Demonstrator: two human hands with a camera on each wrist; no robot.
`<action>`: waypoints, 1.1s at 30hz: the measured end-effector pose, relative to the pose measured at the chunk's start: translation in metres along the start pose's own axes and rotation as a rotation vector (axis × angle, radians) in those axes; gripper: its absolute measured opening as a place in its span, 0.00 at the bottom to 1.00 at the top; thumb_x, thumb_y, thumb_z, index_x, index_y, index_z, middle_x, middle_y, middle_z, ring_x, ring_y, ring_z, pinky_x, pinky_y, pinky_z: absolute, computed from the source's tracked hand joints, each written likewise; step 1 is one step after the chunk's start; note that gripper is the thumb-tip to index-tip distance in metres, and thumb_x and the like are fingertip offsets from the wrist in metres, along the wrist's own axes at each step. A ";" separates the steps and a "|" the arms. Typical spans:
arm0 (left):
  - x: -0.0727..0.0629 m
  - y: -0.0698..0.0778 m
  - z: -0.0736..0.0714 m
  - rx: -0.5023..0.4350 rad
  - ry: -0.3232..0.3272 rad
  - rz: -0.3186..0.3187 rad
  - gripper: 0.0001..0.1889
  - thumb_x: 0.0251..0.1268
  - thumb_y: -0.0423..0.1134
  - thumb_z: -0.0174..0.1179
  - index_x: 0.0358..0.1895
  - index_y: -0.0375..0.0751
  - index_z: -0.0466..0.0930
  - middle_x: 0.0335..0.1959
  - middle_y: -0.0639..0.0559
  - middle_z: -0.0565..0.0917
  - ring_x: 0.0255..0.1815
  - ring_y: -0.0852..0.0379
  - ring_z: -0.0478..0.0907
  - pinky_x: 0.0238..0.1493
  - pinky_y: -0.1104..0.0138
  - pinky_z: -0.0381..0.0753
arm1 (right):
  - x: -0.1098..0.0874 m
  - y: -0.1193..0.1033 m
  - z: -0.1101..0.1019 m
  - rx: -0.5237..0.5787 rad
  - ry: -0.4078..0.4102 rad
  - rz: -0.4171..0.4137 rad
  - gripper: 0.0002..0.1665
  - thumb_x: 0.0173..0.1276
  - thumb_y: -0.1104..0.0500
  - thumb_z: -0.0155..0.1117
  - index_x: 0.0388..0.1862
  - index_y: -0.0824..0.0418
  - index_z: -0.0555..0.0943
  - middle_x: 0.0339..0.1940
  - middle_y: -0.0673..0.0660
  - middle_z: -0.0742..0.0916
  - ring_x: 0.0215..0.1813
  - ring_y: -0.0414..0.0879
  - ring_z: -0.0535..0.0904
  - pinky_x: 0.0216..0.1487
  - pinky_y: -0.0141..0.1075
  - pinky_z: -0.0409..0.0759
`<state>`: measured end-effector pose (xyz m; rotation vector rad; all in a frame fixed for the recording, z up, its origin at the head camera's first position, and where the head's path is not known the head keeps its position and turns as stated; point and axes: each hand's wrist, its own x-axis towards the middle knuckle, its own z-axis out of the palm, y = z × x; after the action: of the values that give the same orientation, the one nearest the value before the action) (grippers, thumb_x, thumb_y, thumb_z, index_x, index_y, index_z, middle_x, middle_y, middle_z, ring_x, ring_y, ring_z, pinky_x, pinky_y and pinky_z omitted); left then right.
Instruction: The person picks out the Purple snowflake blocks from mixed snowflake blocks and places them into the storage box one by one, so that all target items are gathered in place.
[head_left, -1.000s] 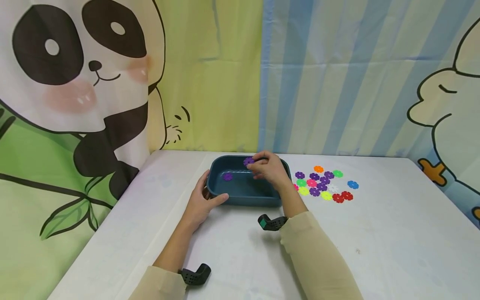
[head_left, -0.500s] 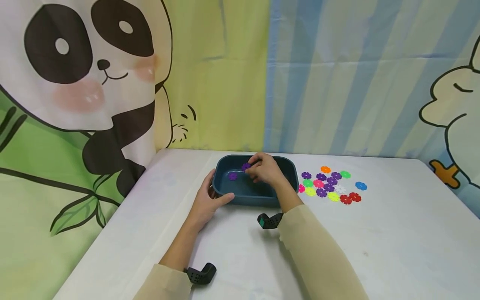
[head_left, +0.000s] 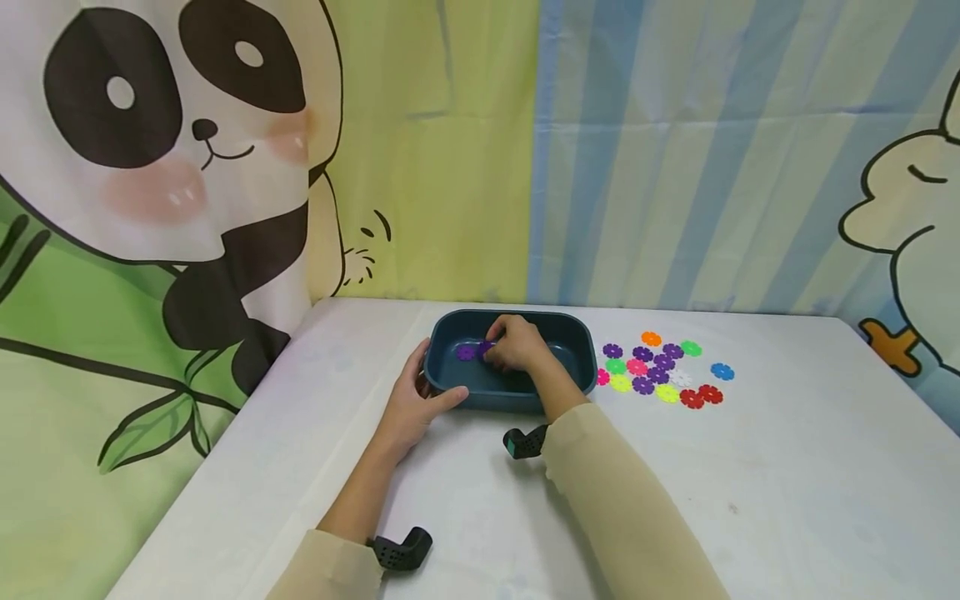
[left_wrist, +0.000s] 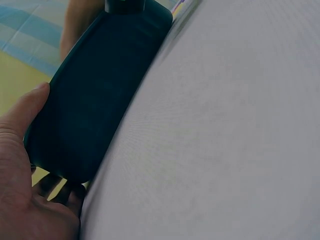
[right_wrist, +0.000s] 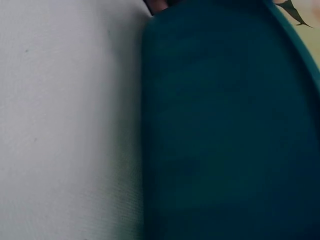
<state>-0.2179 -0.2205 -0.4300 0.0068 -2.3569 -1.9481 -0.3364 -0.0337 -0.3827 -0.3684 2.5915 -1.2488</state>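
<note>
A dark teal plastic basin (head_left: 487, 402) stands on the white table. My left hand (head_left: 408, 408) grips its left end, thumb along the near rim and fingers around the outer side; the left wrist view shows the same hand (left_wrist: 30, 195) against the basin (left_wrist: 95, 95). Inside the basin, my right hand (head_left: 517, 343) pinches a purple flower-shaped disc (head_left: 485, 350), partly hidden by the fingers. Close to its left lies another purple disc (head_left: 466, 353) on the basin floor. In the right wrist view, the basin wall (right_wrist: 215, 125) fills most of the picture and hides the right fingertips.
Right of the basin, several flower-shaped discs lie loose on the table (head_left: 787, 467): purple (head_left: 642, 385), yellow (head_left: 667, 392), red (head_left: 692, 398), green (head_left: 691, 348), orange (head_left: 651, 338), blue (head_left: 722, 372) and others. A printed curtain (head_left: 442, 167) hangs behind the table.
My right hand has moved down and left, lowering the purple disc from near the basin's far rim to beside the other disc. The left hand keeps its grip on the basin.
</note>
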 end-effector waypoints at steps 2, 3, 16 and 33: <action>-0.001 0.000 0.001 0.000 0.001 0.001 0.55 0.61 0.47 0.76 0.85 0.58 0.47 0.84 0.49 0.55 0.83 0.47 0.58 0.83 0.55 0.57 | 0.001 0.001 0.001 -0.022 0.000 0.013 0.14 0.63 0.68 0.74 0.46 0.64 0.81 0.31 0.61 0.89 0.29 0.47 0.86 0.31 0.37 0.87; -0.001 0.000 0.001 0.001 0.004 0.001 0.54 0.61 0.47 0.76 0.85 0.58 0.47 0.84 0.49 0.55 0.83 0.47 0.58 0.83 0.55 0.57 | 0.001 0.001 0.002 -0.030 0.000 0.017 0.14 0.64 0.68 0.74 0.46 0.64 0.81 0.32 0.61 0.89 0.29 0.47 0.86 0.31 0.37 0.88; -0.002 0.002 0.002 0.002 0.010 0.002 0.55 0.61 0.46 0.76 0.85 0.56 0.47 0.84 0.49 0.55 0.83 0.47 0.58 0.82 0.54 0.58 | -0.002 0.004 -0.004 0.018 -0.031 0.029 0.18 0.64 0.67 0.74 0.51 0.64 0.81 0.39 0.63 0.89 0.34 0.50 0.88 0.37 0.39 0.89; 0.000 -0.001 0.001 0.007 0.000 0.007 0.54 0.62 0.48 0.75 0.84 0.59 0.47 0.84 0.48 0.56 0.84 0.46 0.56 0.83 0.54 0.57 | -0.018 -0.001 -0.016 0.034 -0.191 -0.070 0.30 0.68 0.60 0.73 0.68 0.63 0.77 0.47 0.61 0.89 0.46 0.53 0.87 0.45 0.42 0.90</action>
<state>-0.2183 -0.2197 -0.4314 -0.0011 -2.3607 -1.9372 -0.3243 -0.0166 -0.3700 -0.5483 2.4130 -1.2141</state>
